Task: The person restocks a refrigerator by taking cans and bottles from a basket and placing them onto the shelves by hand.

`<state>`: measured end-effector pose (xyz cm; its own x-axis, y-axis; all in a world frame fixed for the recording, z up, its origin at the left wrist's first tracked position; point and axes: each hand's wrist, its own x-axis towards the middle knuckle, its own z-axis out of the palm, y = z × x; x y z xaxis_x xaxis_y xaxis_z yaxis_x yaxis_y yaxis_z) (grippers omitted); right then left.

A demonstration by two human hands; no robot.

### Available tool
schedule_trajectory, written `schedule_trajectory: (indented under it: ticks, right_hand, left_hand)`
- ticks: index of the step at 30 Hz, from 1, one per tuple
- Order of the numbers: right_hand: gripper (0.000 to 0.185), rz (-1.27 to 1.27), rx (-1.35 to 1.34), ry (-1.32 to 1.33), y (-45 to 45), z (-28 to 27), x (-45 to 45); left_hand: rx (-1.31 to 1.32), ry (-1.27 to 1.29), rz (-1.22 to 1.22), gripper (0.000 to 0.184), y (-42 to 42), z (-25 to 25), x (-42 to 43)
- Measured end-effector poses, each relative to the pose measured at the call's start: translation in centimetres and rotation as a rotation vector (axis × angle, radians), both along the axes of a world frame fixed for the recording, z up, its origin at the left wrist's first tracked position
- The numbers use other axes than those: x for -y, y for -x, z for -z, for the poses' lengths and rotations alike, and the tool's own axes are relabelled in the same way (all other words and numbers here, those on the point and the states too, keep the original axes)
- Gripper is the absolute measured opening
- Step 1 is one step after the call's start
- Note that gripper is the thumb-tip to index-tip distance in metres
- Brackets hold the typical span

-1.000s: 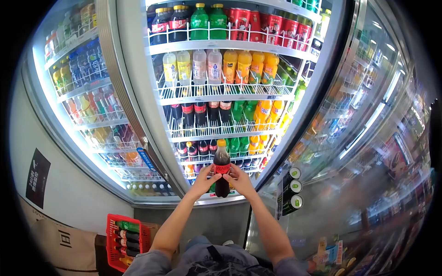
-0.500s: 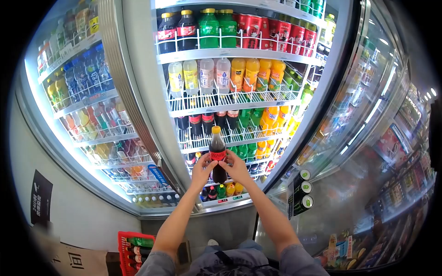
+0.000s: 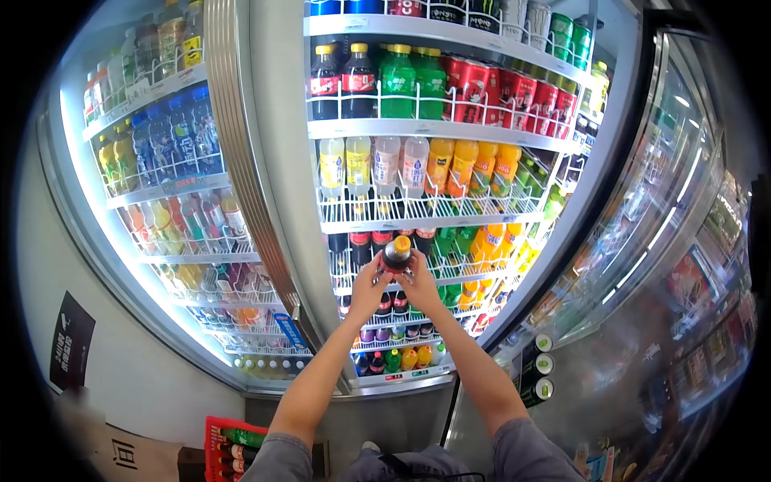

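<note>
A dark cola bottle with a yellow cap (image 3: 397,251) is held between both hands in front of the open cooler's middle shelves, its cap tilted toward the camera. My left hand (image 3: 370,284) grips its left side, and my right hand (image 3: 418,281) grips its right side. Behind and around the bottle are wire shelves. One shelf (image 3: 426,218) bears clear, yellow and orange bottles (image 3: 439,165). Above it stand dark cola bottles (image 3: 356,80), green bottles (image 3: 398,83) and red cans (image 3: 474,90). More cola, green and orange bottles are lower down.
At the lower left, a red basket (image 3: 213,450) holds several bottles, beside a cardboard box (image 3: 320,460). A neighbouring glass-door cooler (image 3: 178,193) stands left. The open glass door (image 3: 598,265) extends right, with black cans (image 3: 536,365) near its lower part.
The view has tilted upward, bringing a higher can shelf into sight. Both hands have raised the bottle toward a middle shelf and tipped its cap toward the camera.
</note>
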<state>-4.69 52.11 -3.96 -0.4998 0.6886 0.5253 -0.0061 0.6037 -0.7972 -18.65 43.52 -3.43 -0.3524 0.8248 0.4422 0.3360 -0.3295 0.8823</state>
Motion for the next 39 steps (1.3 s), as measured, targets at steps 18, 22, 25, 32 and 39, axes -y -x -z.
schedule_trajectory:
  ticks: [18, 22, 25, 32, 39]
  right_hand:
    - [0.062, 0.162, 0.163, 0.070, 4.9, 7.2, -8.7]
    - [0.062, 0.131, 0.178, 0.076, 5.4, 7.3, -9.1]
    - [0.058, 0.202, 0.057, -0.029, 6.2, 7.7, -9.6]
    - [0.078, 0.221, 0.143, -0.013, 7.6, 9.1, -11.2]
    - [0.070, 0.242, 0.099, 0.138, 4.8, 10.7, -7.6]
  left_hand:
    - [-0.250, 0.180, -0.092, 0.058, 3.9, 6.5, -9.1]
    - [-0.316, 0.284, -0.097, 0.054, 4.6, 8.2, -10.5]
    - [-0.401, 0.268, -0.184, 0.055, 5.3, 10.0, -12.5]
    - [-0.220, 0.352, -0.274, 0.064, 5.0, 9.6, -12.2]
    - [-0.119, 0.318, -0.219, 0.061, 2.6, 10.6, -5.5]
